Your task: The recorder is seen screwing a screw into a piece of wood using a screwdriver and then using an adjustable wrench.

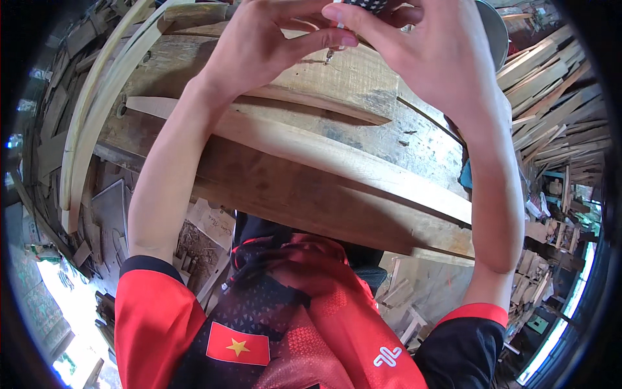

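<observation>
At the top edge, my left hand (pixel 262 42) and my right hand (pixel 414 45) are raised close together, thumbs nearly meeting. Between the thumbs shows a small white strip (pixel 340 21), pinched by the fingers; its kind cannot be made out. Behind it, partly cut off by the frame, is a dark item with a white pattern (pixel 367 5). A small shiny metal piece (pixel 329 56) shows just below the left thumb. Under my forearms a long, pale, curved wooden strip (pixel 337 152) crosses the worn wooden bench (pixel 363 78). Beyond it lies a shorter tapered wooden piece (pixel 311 104).
Long bent wooden strips (pixel 87 123) rise along the left side. Stacked wood offcuts (pixel 551 97) fill the right. A round grey rim (pixel 495 32) shows behind my right wrist. Wood scraps (pixel 201 253) lie on the floor below the bench.
</observation>
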Motion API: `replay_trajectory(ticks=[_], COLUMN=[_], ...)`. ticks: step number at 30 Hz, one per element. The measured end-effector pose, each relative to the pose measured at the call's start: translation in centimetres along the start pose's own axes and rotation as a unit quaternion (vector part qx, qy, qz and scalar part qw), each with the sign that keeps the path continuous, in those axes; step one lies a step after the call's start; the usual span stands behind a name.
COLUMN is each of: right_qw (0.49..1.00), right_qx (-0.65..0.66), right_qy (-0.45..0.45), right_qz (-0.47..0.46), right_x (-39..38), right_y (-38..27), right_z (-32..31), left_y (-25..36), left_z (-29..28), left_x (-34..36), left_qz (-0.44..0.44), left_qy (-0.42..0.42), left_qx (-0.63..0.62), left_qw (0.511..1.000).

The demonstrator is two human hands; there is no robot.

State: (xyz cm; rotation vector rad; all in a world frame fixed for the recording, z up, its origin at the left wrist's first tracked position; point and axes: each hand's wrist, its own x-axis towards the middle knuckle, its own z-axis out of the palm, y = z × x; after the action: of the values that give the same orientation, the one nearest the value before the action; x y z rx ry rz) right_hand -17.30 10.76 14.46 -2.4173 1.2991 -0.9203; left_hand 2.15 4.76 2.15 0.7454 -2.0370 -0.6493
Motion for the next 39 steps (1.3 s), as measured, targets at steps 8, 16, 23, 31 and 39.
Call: replay_trajectory(ticks=[8,16,23,31,39], right_qw=[0.975,0.916,0.865,0.915,0.907], right_qx=[-0.16,-0.257,-0.388,-0.292,-0.317], right_qy=[-0.148,-0.306,-0.289,-0.266,-0.276], right_qz=[0.046,0.037,0.133,-0.076,-0.005], right_x=[1.2,3.5,4.2,4.1,3.8], right_y=[-1.3,-3.7,-4.0,0.9,-1.9], right_z=[-1.9,-4.1,-2.6,-4.1,-4.4], left_y=[1.3,0.7,1.3,2.2,2.2], left_z=[0.9,0.9,1.0,0.7,0.6], left_x=[0.4,0.0,0.1,0.9,0.3], left_qz=[0.029,0.017,-0.021,-0.05,-0.019], left_qy=[0.014,-0.01,0.01,-0.052,-0.009], left_qx=[-0.144,-0.109,-0.108,-0.075,-0.021], left_qw=[0.989,0.994,0.994,0.995,1.0])
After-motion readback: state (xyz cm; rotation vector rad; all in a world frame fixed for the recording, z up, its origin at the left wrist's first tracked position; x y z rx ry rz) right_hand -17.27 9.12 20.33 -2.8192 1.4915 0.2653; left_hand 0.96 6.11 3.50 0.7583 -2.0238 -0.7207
